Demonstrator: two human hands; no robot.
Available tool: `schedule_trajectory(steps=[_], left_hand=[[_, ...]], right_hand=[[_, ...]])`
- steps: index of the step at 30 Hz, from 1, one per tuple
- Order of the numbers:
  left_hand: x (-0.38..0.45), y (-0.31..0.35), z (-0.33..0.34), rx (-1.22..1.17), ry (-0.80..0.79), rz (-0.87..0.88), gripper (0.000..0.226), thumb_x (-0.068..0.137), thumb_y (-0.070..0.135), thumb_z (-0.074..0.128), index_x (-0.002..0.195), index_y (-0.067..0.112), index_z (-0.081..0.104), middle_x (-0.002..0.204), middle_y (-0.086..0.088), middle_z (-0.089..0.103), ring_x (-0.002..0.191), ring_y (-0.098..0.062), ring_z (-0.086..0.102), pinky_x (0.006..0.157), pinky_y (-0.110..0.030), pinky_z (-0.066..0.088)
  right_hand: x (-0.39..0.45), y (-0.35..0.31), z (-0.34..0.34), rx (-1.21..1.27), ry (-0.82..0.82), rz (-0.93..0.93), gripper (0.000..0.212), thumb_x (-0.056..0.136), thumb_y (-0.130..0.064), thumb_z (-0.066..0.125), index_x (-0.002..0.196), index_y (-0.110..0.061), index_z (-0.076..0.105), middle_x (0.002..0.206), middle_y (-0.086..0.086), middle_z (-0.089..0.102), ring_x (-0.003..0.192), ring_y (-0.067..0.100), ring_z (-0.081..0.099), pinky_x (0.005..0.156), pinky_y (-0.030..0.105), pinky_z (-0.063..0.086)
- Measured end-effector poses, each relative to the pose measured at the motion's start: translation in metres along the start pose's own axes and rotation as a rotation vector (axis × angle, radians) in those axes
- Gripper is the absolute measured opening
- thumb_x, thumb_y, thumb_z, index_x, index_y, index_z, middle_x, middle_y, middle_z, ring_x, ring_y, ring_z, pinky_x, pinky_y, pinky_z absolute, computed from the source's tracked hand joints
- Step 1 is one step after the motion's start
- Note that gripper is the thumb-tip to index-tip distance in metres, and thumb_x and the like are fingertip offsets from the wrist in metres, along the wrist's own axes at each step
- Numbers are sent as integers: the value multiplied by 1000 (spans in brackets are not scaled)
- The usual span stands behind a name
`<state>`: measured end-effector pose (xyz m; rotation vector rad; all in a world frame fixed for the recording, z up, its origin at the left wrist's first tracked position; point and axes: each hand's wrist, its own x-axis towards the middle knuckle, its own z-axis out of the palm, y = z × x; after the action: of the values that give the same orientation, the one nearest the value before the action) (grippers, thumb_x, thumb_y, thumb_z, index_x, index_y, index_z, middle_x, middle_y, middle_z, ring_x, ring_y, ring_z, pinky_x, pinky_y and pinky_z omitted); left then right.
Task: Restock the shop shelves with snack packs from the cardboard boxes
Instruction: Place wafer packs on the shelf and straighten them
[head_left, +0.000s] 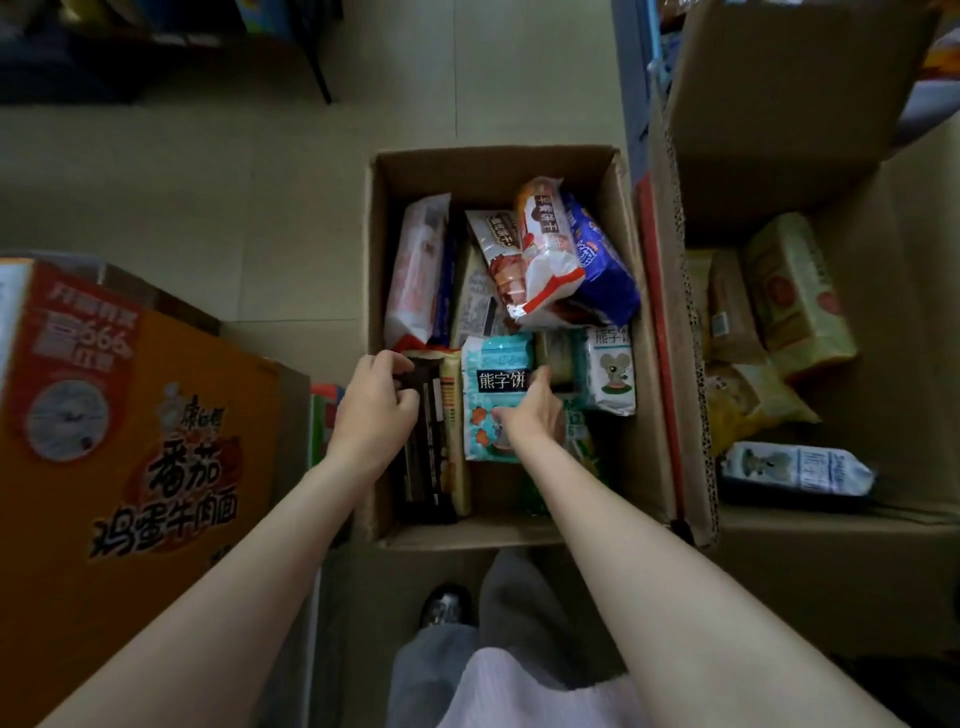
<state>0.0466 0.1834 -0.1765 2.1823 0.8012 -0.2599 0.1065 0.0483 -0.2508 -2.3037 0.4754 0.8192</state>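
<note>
An open cardboard box (382, 260) stands on the floor in front of me, packed with several snack packs. My left hand (375, 402) pinches the top of a dark brown pack (423, 467) standing at the box's near left. My right hand (530, 410) grips the right edge of a teal biscuit pack (491, 410) next to it. Behind lie a pink pack (415, 270), a red-and-white bag (545, 254) and a blue bag (602, 270). A white pack with a mouse picture (613, 371) sits at the right.
A second cardboard box (857, 545) at the right holds yellow-green packs (795, 296) and a white-blue pack (800, 473). An orange noodle carton (130, 441) stands at the left. Shelves run along the top. My legs and shoe (447, 608) are below the box.
</note>
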Motion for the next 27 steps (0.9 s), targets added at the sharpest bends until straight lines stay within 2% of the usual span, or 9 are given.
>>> schedule_trajectory(steps=[5,8,11,15,17,19,21,24,27], left_hand=[[-13,46,-26,-261,-85,-188,60,80,20,63,130,7,34,130,-12,44,109,-22,52,94,-40,48],[-29,97,-56,-467,-71,-132,79,57,29,67,125,-1,37,117,-18,55,103,-29,59,85,-44,53],[-61,174,-94,-690,-81,83,42,80,15,65,113,7,40,88,-2,56,71,-11,58,58,-25,48],[-111,252,-118,-723,-199,339,18,91,12,52,106,12,43,84,-2,54,66,-9,52,53,-18,43],[-146,290,-120,-621,-269,468,31,84,19,59,109,7,45,86,-14,59,68,-20,54,51,-22,45],[-182,329,-115,-473,-279,634,43,77,26,59,113,7,44,101,-19,62,87,-27,59,65,-34,49],[-231,369,-103,-394,-303,798,38,83,18,56,118,7,44,106,-13,62,98,-29,60,79,-43,52],[-309,422,-78,-261,-368,1041,39,91,12,49,128,6,39,110,-16,56,90,-32,59,74,-38,49],[-375,458,-51,-217,-478,1270,45,90,14,50,131,6,33,113,-16,59,99,-34,58,80,-40,47]], right_hand=[[-59,-33,-56,214,-51,-134,49,74,-8,74,111,-9,42,118,8,57,111,25,56,90,37,47],[-107,-78,-111,324,38,-286,61,67,-14,81,114,-11,42,117,5,56,111,23,54,95,40,45],[-162,-115,-198,310,262,-454,65,67,-19,83,117,-9,43,120,9,58,112,26,54,95,37,43],[-244,-115,-324,164,612,-610,74,71,-21,79,129,-9,35,125,10,56,114,27,54,88,34,41],[-295,-90,-388,114,784,-635,67,71,-18,78,124,-10,38,118,9,61,107,27,58,79,32,43],[-346,-56,-443,106,973,-634,66,67,-16,81,120,-10,42,118,8,59,107,26,57,77,30,40],[-397,-10,-489,102,1161,-614,66,63,-13,82,118,-8,46,118,10,56,108,26,55,83,34,41],[-458,55,-531,35,1369,-494,63,63,-13,81,117,-6,51,119,15,54,112,28,51,91,39,39],[-505,112,-550,-52,1541,-413,56,64,-10,80,113,-7,54,118,15,54,111,32,50,90,39,38]])
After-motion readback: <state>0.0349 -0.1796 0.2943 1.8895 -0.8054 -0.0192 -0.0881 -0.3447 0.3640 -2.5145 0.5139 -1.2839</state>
